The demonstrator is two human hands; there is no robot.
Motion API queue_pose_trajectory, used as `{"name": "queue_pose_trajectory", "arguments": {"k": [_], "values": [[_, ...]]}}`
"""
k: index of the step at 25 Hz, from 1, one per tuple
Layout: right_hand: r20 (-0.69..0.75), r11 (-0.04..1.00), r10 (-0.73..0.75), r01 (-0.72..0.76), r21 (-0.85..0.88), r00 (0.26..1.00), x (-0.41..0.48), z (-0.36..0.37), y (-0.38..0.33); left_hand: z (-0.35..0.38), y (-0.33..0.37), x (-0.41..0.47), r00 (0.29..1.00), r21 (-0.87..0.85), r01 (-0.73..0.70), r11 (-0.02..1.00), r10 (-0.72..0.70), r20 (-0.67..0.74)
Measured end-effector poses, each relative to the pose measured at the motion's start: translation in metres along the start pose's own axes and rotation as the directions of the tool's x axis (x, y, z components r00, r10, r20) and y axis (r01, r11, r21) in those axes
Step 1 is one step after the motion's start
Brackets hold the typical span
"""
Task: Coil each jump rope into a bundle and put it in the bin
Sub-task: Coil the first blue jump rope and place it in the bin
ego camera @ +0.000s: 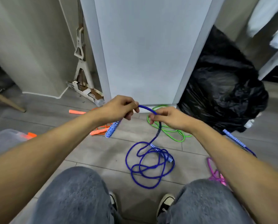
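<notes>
Both hands' fingers clamp the blue jump rope [151, 167], its handle [112, 129] angled down-left

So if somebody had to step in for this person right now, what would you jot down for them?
Left hand: gripping one patterned handle of the blue rope.
Right hand: pinching the same rope a little further along; a short arc spans the two hands.
The rest of the blue rope lies in loose loops on the floor, second handle among them.
Done: nothing coiled yet.
Left: coil blue, then the green rope, orange rope, pink rope and another blue-handled one. The clear bin sits at far left.
</notes>
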State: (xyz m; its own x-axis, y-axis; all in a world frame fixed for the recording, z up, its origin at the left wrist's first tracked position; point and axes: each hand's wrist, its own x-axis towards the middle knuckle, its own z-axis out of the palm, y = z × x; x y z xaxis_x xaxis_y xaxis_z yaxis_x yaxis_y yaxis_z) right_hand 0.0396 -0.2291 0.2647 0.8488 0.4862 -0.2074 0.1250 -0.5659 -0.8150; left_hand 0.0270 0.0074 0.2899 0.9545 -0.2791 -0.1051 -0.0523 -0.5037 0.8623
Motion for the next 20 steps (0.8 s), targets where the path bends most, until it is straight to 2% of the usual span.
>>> {"name": "queue_pose_trajectory", "arguments": {"k": [3, 6, 9, 12, 14, 16, 17, 19, 20], "values": [[-0.123, 0.948, -0.04, 0.076, 0.308, 0.992, -0.001, -0.009, -0.055, -0.009, 0.041, -0.005, 0.999, -0.118, -0.039, 0.992, 0.039, 0.0], [-0.205, 0.901, -0.036, 0.121, 0.417, 0.978, -0.004, -0.022, -0.088, -0.017, 0.065, -0.002, 0.985, -0.234, -0.083, 0.969, 0.044, -0.169], [-0.165, 0.906, 0.007, 0.063, 0.419, 0.986, -0.016, -0.031, -0.088, -0.011, 0.052, -0.005, 0.941, -0.271, -0.072, 0.96, -0.025, -0.338], [-0.119, 0.932, 0.071, -0.023, 0.361, 0.99, -0.034, -0.037, -0.063, -0.008, 0.03, -0.01, 0.874, -0.409, -0.013, 0.913, -0.188, -0.448], [-0.188, 0.963, 0.147, -0.097, 0.253, 0.971, -0.045, -0.048, -0.048, -0.017, 0.024, -0.013, 0.837, -0.456, -0.02, 0.89, -0.235, -0.494], [-0.429, 0.983, 0.168, -0.181, 0.011, 0.888, -0.054, -0.061, -0.038, -0.025, 0.024, -0.013, 0.824, -0.469, -0.053, 0.881, -0.227, -0.519], [-0.558, 0.962, 0.179, -0.264, -0.076, 0.811, -0.056, -0.066, -0.035, -0.028, 0.025, -0.014, 0.823, -0.484, -0.068, 0.873, -0.225, -0.522], [-0.722, 0.922, 0.202, -0.376, -0.087, 0.662, -0.059, -0.071, -0.033, -0.031, 0.027, -0.014, 0.82, -0.523, -0.092, 0.847, -0.233, -0.523], [-0.741, 0.928, 0.206, -0.367, -0.058, 0.639, -0.057, -0.07, -0.036, -0.031, 0.028, -0.014, 0.82, -0.554, -0.086, 0.828, -0.257, -0.511]]}}
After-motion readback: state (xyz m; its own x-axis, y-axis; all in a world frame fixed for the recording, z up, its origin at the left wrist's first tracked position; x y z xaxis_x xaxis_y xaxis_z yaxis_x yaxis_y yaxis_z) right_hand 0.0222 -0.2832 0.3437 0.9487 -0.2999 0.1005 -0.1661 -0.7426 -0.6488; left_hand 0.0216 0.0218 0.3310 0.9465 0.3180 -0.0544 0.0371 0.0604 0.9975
